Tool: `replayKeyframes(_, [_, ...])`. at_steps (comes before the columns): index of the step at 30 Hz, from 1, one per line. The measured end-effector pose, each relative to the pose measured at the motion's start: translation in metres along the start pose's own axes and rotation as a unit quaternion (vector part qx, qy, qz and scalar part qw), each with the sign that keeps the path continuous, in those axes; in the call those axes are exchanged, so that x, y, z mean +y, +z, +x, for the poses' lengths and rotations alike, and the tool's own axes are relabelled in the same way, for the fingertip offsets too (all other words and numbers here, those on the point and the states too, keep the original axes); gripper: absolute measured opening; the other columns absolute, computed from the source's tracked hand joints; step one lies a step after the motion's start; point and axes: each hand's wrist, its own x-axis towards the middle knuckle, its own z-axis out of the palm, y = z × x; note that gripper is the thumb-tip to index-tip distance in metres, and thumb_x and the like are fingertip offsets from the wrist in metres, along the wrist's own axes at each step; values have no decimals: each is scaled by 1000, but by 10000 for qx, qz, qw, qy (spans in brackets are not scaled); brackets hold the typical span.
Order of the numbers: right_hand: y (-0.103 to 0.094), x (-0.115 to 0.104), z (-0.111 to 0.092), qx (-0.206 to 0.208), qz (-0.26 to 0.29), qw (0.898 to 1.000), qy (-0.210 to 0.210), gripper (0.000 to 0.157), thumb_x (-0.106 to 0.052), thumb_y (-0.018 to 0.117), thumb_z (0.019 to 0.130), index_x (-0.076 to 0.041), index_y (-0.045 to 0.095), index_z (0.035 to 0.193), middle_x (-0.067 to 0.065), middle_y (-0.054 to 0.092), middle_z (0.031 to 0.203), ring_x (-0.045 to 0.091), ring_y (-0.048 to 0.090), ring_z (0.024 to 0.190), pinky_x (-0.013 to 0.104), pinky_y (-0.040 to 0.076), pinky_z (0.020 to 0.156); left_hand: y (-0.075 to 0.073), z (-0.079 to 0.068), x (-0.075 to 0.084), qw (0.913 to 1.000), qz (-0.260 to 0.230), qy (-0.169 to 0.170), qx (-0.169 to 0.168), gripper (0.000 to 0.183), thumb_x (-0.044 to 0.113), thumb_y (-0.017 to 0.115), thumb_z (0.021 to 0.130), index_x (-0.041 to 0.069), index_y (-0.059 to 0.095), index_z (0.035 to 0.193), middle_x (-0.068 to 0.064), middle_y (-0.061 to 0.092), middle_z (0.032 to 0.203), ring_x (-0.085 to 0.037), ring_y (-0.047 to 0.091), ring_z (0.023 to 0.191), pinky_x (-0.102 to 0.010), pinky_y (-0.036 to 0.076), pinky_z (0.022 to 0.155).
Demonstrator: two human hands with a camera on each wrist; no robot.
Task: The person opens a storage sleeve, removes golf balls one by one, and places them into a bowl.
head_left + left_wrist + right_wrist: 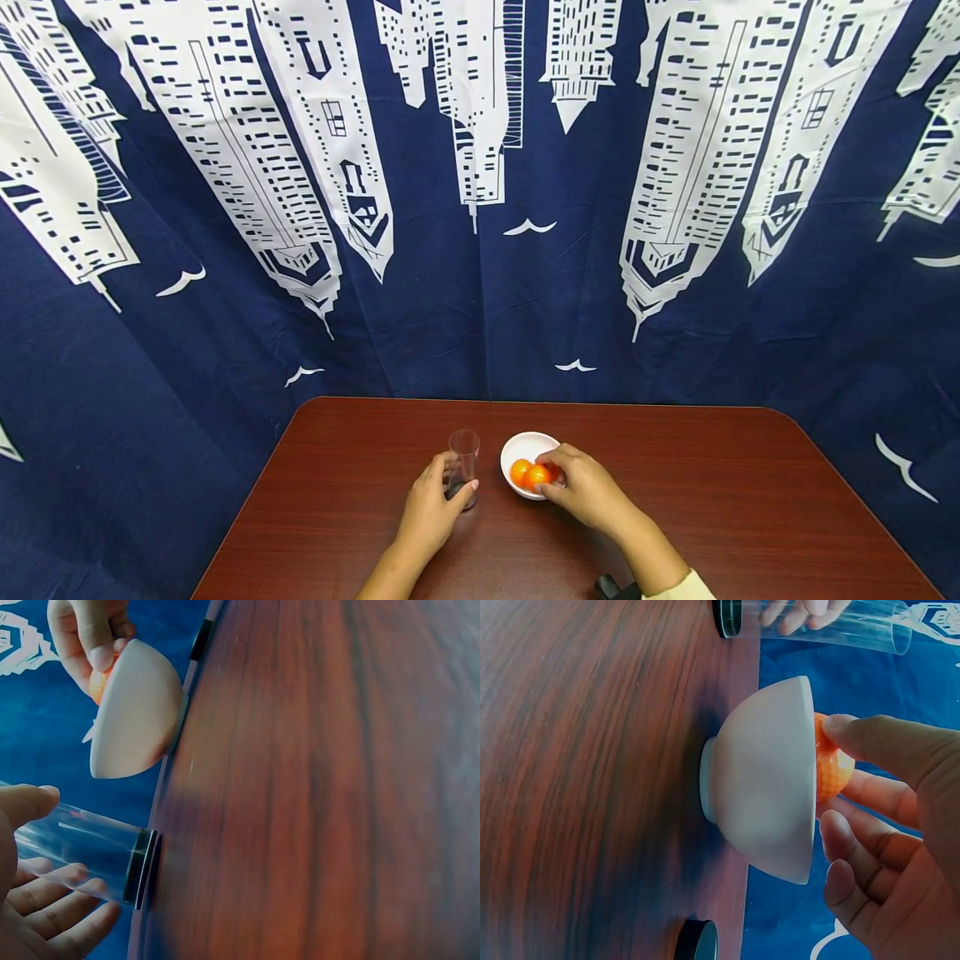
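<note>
My right hand [588, 492] reaches over the rim of a small white bowl [761, 780] and pinches an orange golf ball [832, 761] between thumb and fingers. Another orange ball [521, 472] lies beside it inside the bowl. To the left of the bowl stands a tall clear glass [464, 446] with a dark base, upright on the table. My left hand [431, 508] holds this glass low down, thumb on the near side and fingers around the back. Its fingers [67, 907] show partly through the clear wall.
The reddish-brown wooden table [360, 450] ends at a blue cloth [435, 333] printed with white buildings and birds. A black round cap [697, 941] lies on the table to the right of the bowl, hidden behind the right arm in the head view.
</note>
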Motion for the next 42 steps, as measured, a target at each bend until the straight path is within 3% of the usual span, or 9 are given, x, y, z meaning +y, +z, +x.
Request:
replayKeyframes(14, [0, -5, -3, -112, -227, 9996, 97, 29, -20, 84, 80, -12, 73, 106, -5, 67, 100, 7, 60, 84, 27, 52, 77, 0, 3, -3, 9998, -158, -39, -102, 47, 27, 77, 91, 8, 54, 128, -16, 65, 127, -33, 69, 113, -36, 61, 83])
replayKeyframes(21, [2, -4, -5, -77, -280, 9996, 23, 18, -17, 80, 84, -13, 75, 102, -5, 66, 96, 5, 55, 79, 24, 48, 72, 0, 3, -2, 9993, -298, -124, -164, 47, 26, 78, 90, 8, 55, 126, -16, 65, 127, -34, 68, 114, -34, 61, 79])
replayKeyframes(31, [7, -4, -5, 33, -156, 9999, 16, 18, -12, 80, 83, -11, 76, 100, -4, 66, 94, 7, 54, 75, 21, 45, 67, -1, 3, -3, 9989, -339, -171, -261, 51, 23, 79, 88, 7, 54, 130, -18, 64, 132, -35, 67, 116, -34, 61, 80])
replayKeyframes(42, [7, -9, -8, 260, 27, 9993, 267, 16, -12, 79, 83, -13, 75, 99, -6, 63, 91, 1, 50, 73, 21, 45, 67, -9, -1, -1, 9975, -326, -281, -570, 77, 21, 82, 85, -1, 42, 146, -30, 61, 132, -42, 63, 122, -47, 59, 88])
